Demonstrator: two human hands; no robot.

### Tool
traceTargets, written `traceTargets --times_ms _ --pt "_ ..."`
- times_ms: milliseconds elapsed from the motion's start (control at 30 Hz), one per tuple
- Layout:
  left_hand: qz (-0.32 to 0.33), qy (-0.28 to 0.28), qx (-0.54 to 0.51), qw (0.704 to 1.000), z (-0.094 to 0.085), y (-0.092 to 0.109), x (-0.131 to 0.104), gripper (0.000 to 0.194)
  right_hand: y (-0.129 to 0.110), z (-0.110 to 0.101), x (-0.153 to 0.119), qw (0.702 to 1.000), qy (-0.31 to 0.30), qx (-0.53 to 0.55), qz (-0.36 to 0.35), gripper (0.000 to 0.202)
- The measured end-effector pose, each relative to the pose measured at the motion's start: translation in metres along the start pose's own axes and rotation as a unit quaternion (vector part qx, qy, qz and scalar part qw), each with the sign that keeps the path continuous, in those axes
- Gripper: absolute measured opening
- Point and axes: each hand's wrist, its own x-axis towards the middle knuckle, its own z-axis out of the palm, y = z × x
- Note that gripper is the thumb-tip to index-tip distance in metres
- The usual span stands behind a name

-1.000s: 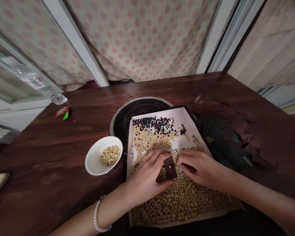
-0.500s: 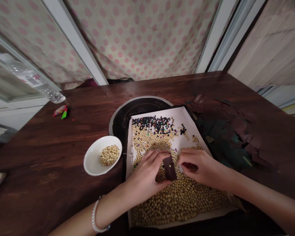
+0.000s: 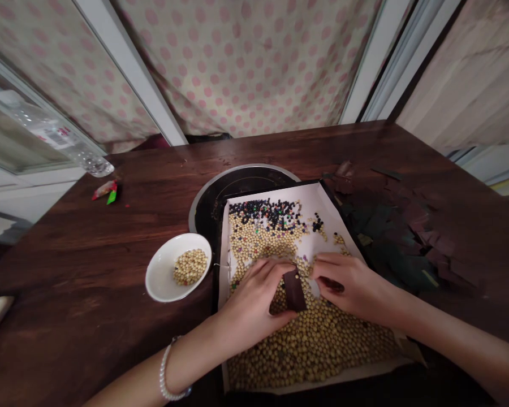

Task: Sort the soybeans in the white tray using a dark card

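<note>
My left hand, with a beaded bracelet on its wrist, grips a small dark brown piece between thumb and fingers. A single bead lies at the upper end of the piece. Just to its right, my right hand is closed, its fingertips pressed together; anything between them is too small to make out. Both hands are over a white-lined tray with a dark rim. Gold beads fill its near part, and black beads mixed with a few coloured ones lie along its far end.
A white bowl with gold beads stands left of the tray. Under the tray's far left corner is a round black plate. Dark green and brown scraps lie to the right. A plastic bottle and a colourful wrapper are at the far left.
The bead on the brown piece has moved from its middle to its upper end. My right hand has shifted slightly; my left hand still grips the piece.
</note>
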Motion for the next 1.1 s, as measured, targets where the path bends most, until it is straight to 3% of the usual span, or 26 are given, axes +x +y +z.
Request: traceTargets --times_ms 67,200,333,467,600,767,900,1033,1100 --pt "0.003 0.003 -0.001 1.000 -0.0002 0.0002 0.0002 0.058 -0.0003 -0.0010 -0.0003 1.000 0.010 -0.016 0.009 0.016" --pt "-0.002 0.007 0.000 1.000 0.0001 0.0004 0.0005 0.058 -0.0007 -0.0023 -0.0010 0.997 -0.051 0.022 -0.043 0.017" --pt "-0.012 0.002 0.004 1.000 0.0004 0.0004 0.0003 0.061 0.0005 -0.0025 -0.0006 0.999 0.007 -0.043 0.000 0.017" --pt "-0.007 -0.001 0.007 1.000 0.0000 0.0003 0.0004 0.060 -0.0001 -0.0030 -0.0006 0.996 -0.073 -0.014 -0.053 0.015" --pt "-0.013 -0.007 0.005 1.000 -0.0002 0.0004 0.0008 0.058 -0.0001 -0.0031 -0.0014 0.998 -0.014 -0.063 -0.008 0.016" --pt "-0.012 -0.003 0.005 1.000 0.0004 0.0006 0.0004 0.058 -0.0004 -0.0026 -0.0020 0.996 -0.069 -0.013 -0.051 0.016" --pt "-0.020 -0.006 0.005 1.000 0.0003 0.0012 0.0001 0.058 0.0003 -0.0025 -0.0021 0.997 -0.025 -0.065 -0.020 0.016" --pt "-0.023 -0.011 0.003 1.000 -0.0006 0.0019 0.0007 0.058 0.0016 -0.0013 -0.0027 0.995 -0.071 -0.037 -0.058 0.015" --pt "-0.023 -0.012 0.002 1.000 -0.0008 0.0019 0.0008 0.058 0.0022 -0.0005 -0.0028 0.997 -0.049 -0.048 -0.044 0.015"
